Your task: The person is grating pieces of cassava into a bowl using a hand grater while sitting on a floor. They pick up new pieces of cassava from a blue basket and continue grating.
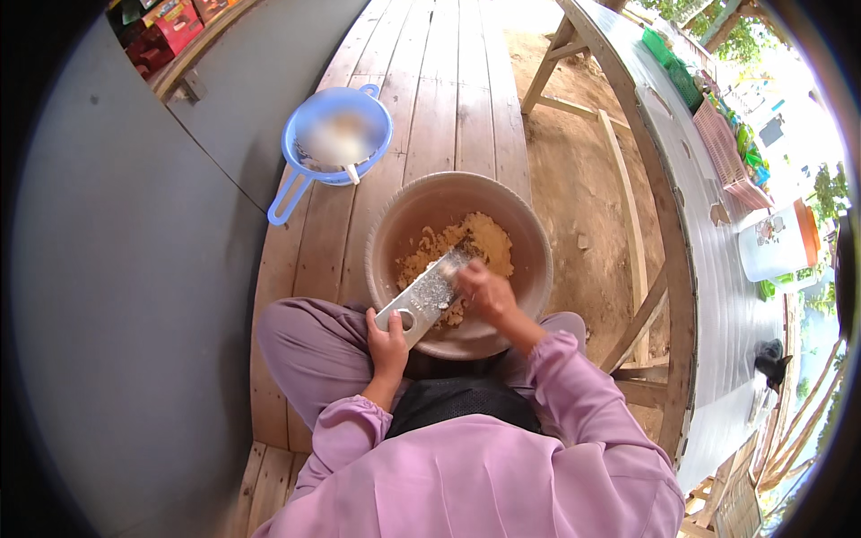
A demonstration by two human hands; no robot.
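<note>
A metal grater (pixel 434 290) leans slantwise into a wide brown basin (pixel 459 176), its lower end over the rim nearest me. My left hand (pixel 388 346) grips that end beside its round hole. My right hand (pixel 490 292) is curled over the upper part of the grater, blurred by motion. A small pale piece of food (pixel 448 270) shows at its fingertips, too blurred to name. White gratings cling to the grater's face. Below it, a heap of yellowish crumbly food (pixel 490 243) lies in the basin, which rests just in front of my crossed legs.
A blue long-handled plastic strainer (pixel 289 202) with blurred pale contents stands left on the plank bench (pixel 437 128). A grey wall (pixel 134 269) borders the bench. To the right are a table (pixel 699 269), a pink basket (pixel 723 151), an orange-lidded container (pixel 773 245) and a dark cat (pixel 771 362).
</note>
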